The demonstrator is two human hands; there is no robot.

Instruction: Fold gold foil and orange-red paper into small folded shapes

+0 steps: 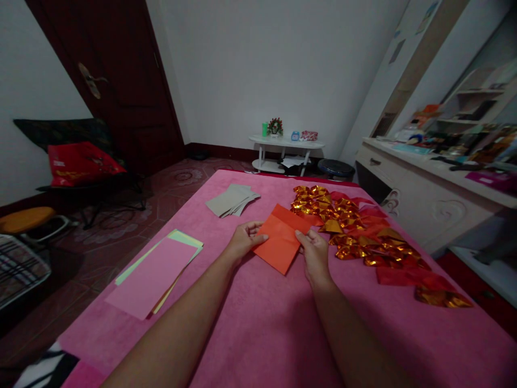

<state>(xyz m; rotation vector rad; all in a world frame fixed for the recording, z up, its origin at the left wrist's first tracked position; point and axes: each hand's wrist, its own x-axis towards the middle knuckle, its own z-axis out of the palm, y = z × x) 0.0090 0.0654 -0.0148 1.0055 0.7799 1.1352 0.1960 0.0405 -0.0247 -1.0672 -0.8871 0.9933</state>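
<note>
An orange sheet of paper, with crease lines across it and a darker band along its far edge, is held between both hands above the pink cloth. My left hand pinches its left corner, thumb on top and fingers beneath. At the right corner, my right hand grips the paper in the same way, thumb over the edge. Close to the right hand lie shiny gold-and-red foil ornaments in a loose heap. Beyond the left hand rests a fanned stack of grey cards.
Pink, green and yellow paper sheets lie at the left of the pink-covered table. A white dresser with clutter stands to the right. A small white table is by the back wall, and a chair with a red bag is at left.
</note>
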